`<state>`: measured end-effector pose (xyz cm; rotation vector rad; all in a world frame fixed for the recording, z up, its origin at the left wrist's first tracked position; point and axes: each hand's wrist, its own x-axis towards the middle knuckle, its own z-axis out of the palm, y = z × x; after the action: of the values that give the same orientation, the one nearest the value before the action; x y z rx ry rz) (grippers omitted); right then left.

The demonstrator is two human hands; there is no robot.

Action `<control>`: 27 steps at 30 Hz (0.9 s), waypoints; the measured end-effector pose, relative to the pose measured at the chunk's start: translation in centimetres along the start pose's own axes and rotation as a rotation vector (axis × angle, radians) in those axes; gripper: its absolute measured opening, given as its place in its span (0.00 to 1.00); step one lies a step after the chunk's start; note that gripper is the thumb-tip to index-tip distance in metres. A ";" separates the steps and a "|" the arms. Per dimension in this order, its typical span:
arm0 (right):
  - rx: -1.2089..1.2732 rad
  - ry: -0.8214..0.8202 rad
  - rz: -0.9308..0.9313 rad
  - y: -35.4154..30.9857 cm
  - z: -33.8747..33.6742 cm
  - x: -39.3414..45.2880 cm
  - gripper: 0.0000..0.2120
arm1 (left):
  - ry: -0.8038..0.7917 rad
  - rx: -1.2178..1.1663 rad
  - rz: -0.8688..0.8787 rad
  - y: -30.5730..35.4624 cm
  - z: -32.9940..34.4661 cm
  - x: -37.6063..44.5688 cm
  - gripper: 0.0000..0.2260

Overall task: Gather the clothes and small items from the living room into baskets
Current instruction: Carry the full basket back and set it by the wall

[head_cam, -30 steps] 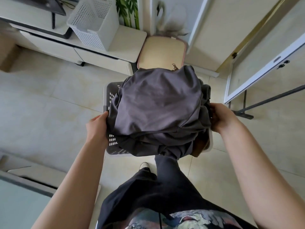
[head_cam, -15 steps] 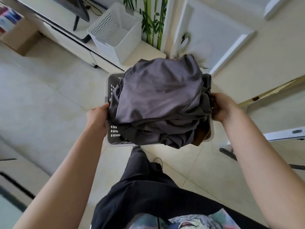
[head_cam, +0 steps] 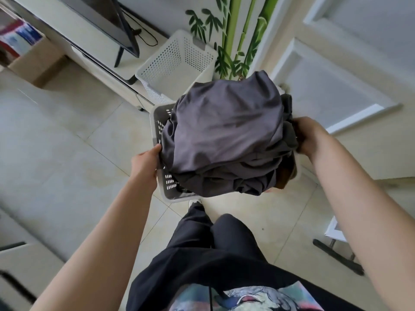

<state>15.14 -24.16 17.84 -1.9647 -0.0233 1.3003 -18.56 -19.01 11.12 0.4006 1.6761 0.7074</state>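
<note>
I carry a white perforated basket (head_cam: 165, 185) in front of me, above the floor. It is piled high with dark grey clothes (head_cam: 226, 133) that spill over its rim; a brown piece shows at the right corner. My left hand (head_cam: 146, 161) grips the basket's left rim. My right hand (head_cam: 308, 136) grips the right side, its fingers hidden behind the cloth. A second white perforated basket (head_cam: 177, 63) stands on the low cabinet ahead, and I see nothing inside it.
A low white TV cabinet (head_cam: 74, 39) with a black screen stand (head_cam: 124, 44) runs along the upper left. A cardboard box (head_cam: 33, 63) sits on the tiled floor at left. A white door (head_cam: 332, 86) and bamboo wall picture (head_cam: 235, 30) are ahead; a black frame foot (head_cam: 336, 257) lies at right.
The view has swung left and closer to the TV cabinet; the second basket now lies just beyond the carried one. Both hands keep their hold on the full basket.
</note>
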 end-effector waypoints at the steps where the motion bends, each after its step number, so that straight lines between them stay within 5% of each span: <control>1: -0.021 0.006 -0.008 -1.1 0.7 0.9 0.17 | 0.002 0.013 -0.010 0.5 0.4 1.0 0.05; 19: -0.575 -0.010 -0.029 -15.5 10.4 25.1 0.07 | 0.191 -0.068 -0.277 1.2 13.0 15.8 0.02; 27: -0.679 -0.056 -0.045 -18.5 15.2 34.1 0.10 | 0.138 -0.163 -0.414 -0.1 18.6 21.6 0.06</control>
<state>26.38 11.49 -0.45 -2.4590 -0.6033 1.4354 -5.45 -1.53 -7.20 -0.1139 1.7428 0.5638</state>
